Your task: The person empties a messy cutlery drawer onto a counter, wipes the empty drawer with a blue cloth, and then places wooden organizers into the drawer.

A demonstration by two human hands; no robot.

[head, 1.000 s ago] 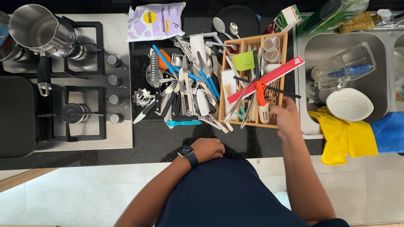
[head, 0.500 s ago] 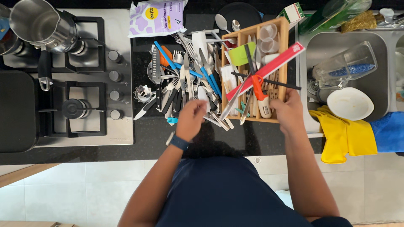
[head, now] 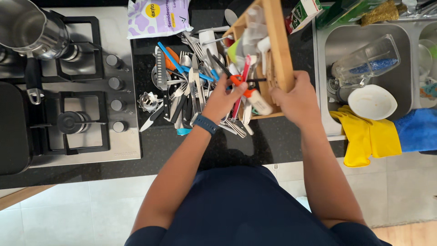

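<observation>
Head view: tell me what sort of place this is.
Most likely a home kitchen: a gas hob set in a dark counter, a steel sink holding dishes, and a heap of cutlery beside a wooden organiser tray.

wooden cutlery tray (head: 278,50) tipped up on its side at 12 o'clock, utensils sliding left, orange-handled tool (head: 236,81) and red stick inside

Black stone counter (head: 182,150) between steel gas hob (head: 82,86) and sink (head: 359,41), pale tiled floor (head: 68,209).

Pale matt wooden organizer tray (head: 276,41), shiny metal cutlery (head: 193,86), glossy black stone counter (head: 182,150), brushed steel sink (head: 327,50).
</observation>
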